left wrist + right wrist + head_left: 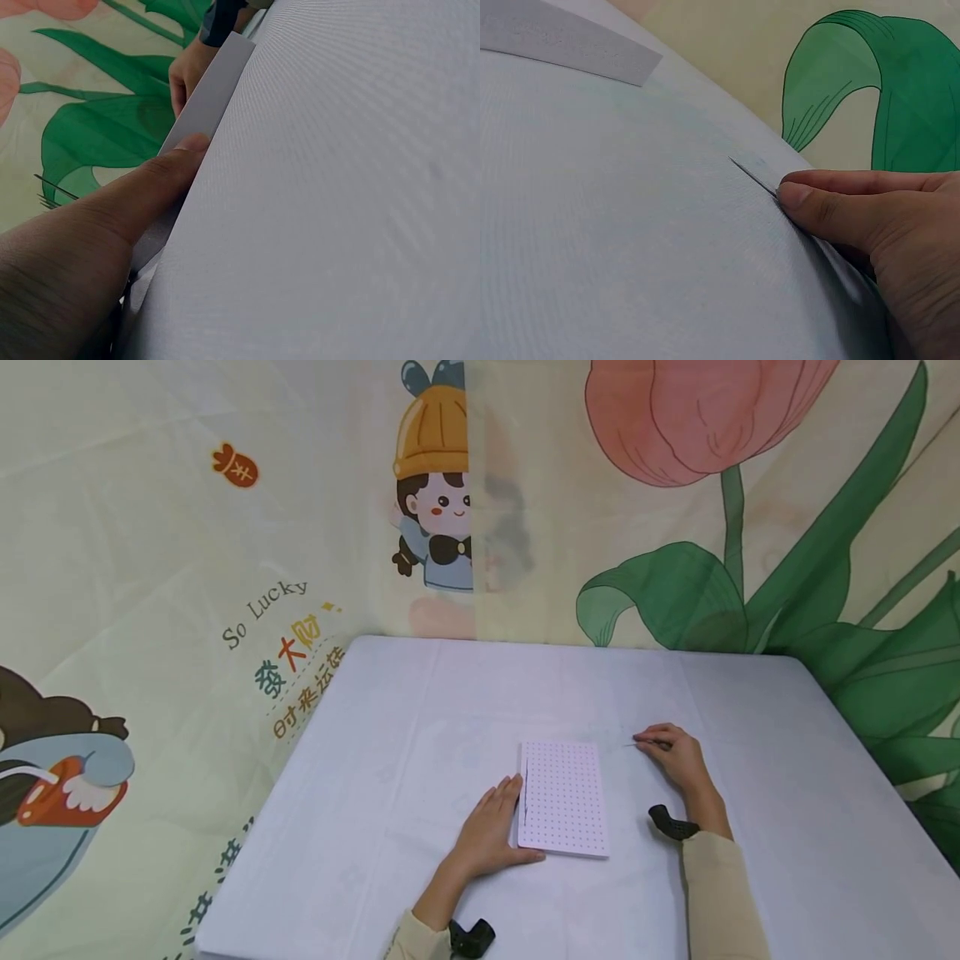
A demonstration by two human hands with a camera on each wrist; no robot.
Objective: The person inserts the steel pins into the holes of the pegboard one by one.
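A pale pegboard (pixel 564 797) with rows of small holes lies flat on the table. My left hand (pixel 489 833) rests against its near left corner, fingers straight along the left side and thumb along the near edge. The left wrist view shows that thumb (pixel 169 165) pressed to the board's side wall (pixel 217 90). Several thin dark pins (pixel 56 191) stick up beyond the hand there. To the right of the board, my right hand (pixel 678 756) pinches a thin metal pin (pixel 751 176) between thumb and fingertips. Its pointed end faces left, toward the board, close over the cloth.
A white cloth covers the table (pixel 420 718). Behind it hangs a printed curtain (pixel 525 527) with a tulip and cartoon figures. Black wrist camera mounts (pixel 672 823) sit on both wrists, the right one low over the table.
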